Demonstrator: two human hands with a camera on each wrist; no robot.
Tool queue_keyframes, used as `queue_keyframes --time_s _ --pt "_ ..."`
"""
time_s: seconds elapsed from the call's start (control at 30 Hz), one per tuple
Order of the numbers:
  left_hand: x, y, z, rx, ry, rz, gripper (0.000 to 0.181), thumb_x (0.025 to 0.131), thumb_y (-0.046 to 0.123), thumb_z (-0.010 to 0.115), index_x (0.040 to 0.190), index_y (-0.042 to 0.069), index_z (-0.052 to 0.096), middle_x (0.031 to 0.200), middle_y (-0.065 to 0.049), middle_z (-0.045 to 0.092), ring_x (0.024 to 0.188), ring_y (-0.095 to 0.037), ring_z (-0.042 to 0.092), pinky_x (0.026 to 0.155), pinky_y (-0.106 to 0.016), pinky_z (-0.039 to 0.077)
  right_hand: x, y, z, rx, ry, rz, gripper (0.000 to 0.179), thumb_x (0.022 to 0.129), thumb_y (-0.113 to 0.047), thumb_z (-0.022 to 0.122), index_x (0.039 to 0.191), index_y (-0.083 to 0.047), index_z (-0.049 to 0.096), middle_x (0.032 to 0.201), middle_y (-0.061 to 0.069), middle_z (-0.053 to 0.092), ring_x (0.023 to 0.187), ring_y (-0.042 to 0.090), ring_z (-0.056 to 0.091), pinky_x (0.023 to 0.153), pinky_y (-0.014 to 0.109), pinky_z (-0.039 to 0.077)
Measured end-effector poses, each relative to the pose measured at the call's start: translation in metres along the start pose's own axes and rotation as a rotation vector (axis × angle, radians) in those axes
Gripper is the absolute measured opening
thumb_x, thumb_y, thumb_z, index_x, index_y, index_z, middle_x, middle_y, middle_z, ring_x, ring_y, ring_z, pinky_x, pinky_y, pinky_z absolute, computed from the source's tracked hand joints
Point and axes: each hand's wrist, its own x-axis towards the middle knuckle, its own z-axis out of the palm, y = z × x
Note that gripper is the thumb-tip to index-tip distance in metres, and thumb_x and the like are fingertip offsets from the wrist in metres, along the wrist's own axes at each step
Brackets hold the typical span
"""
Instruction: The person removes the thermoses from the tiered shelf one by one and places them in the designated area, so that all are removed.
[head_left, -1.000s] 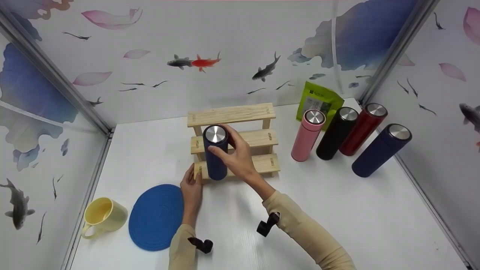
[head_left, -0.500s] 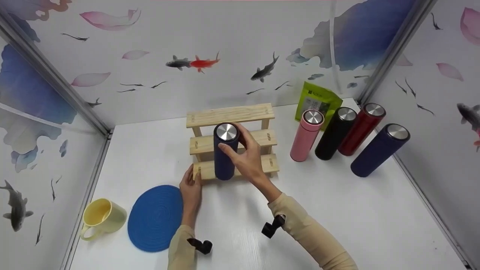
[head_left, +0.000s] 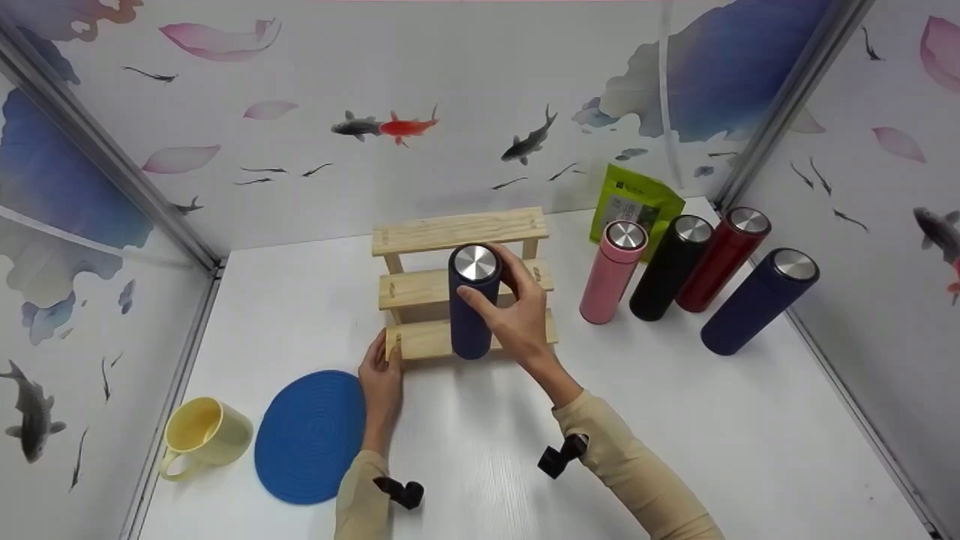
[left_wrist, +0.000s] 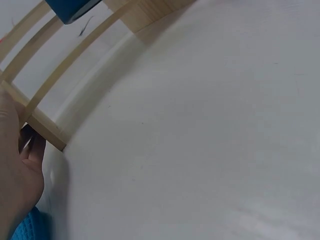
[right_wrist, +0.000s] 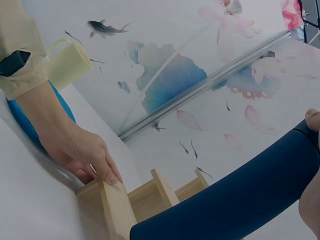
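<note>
My right hand (head_left: 517, 311) grips a dark blue thermos flask (head_left: 471, 322) near its top, the steel lid facing up. The flask stands upright in front of a three-step wooden rack (head_left: 424, 341), its base overlapping the lowest step in the head view. The left hand (head_left: 382, 382) holds the left end of that lowest step, thumb on one side and fingers on the other. In the right wrist view the left hand (right_wrist: 82, 152) pinches the step's end. Only the flask's base (left_wrist: 72, 7) shows in the left wrist view, close to the rack's slats.
On the right stand a pink flask (head_left: 611, 285), a black flask (head_left: 667, 277), a dark red flask (head_left: 716, 266) and another blue flask (head_left: 754, 311). Behind them leans a green pouch (head_left: 637, 195). A blue round mat (head_left: 311, 439) and a yellow mug (head_left: 221, 435) lie left.
My right hand has carried the blue flask rightward along the front of the rack, from its left part to about the middle. The left hand keeps its hold on the rack.
</note>
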Motion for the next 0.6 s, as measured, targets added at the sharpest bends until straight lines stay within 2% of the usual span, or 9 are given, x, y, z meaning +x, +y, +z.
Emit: queue_keyframes --time_s 0.17,0.3,0.4,0.6 --pt "-0.001 0.0 0.0 0.002 -0.008 -0.004 0.048 0.1 0.001 0.059 0.147 -0.005 0.048 0.148 -0.026 0.052 0.138 -0.036 0.051 0.097 -0.009 0.047 -0.002 0.019 -0.007 -0.031 0.03 -0.024 0.064 0.079 0.002 0.083 0.136 0.01 0.055 0.126 0.026 0.066 0.113 0.031 0.066 0.101 0.029 0.053" --pt "0.0 0.0 0.0 0.02 -0.012 -0.036 0.048 0.101 0.004 0.059 0.148 -0.003 0.047 0.15 -0.024 0.051 0.14 -0.034 0.05 0.098 -0.011 0.048 -0.004 0.03 -0.016 -0.029 0.055 -0.061 0.065 0.078 0.0 0.084 0.137 0.006 0.056 0.127 0.023 0.065 0.115 0.029 0.065 0.103 0.035 0.053" --pt "0.0 0.001 0.0 0.035 -0.014 -0.044 0.048 0.102 0.005 0.058 0.148 -0.002 0.047 0.151 -0.023 0.05 0.141 -0.033 0.049 0.104 -0.017 0.047 -0.004 0.031 -0.024 -0.024 0.071 -0.096 0.065 0.078 -0.003 0.086 0.136 0.004 0.057 0.128 0.02 0.066 0.117 0.027 0.065 0.105 0.039 0.052" --pt "-0.002 0.003 -0.001 0.038 -0.021 -0.064 0.049 0.103 0.007 0.057 0.15 -0.001 0.045 0.153 -0.022 0.048 0.143 -0.032 0.047 0.114 -0.036 0.044 -0.004 0.029 -0.042 -0.051 0.092 -0.133 0.064 0.079 -0.008 0.086 0.137 -0.001 0.059 0.13 0.012 0.066 0.117 0.023 0.065 0.104 0.034 0.053"
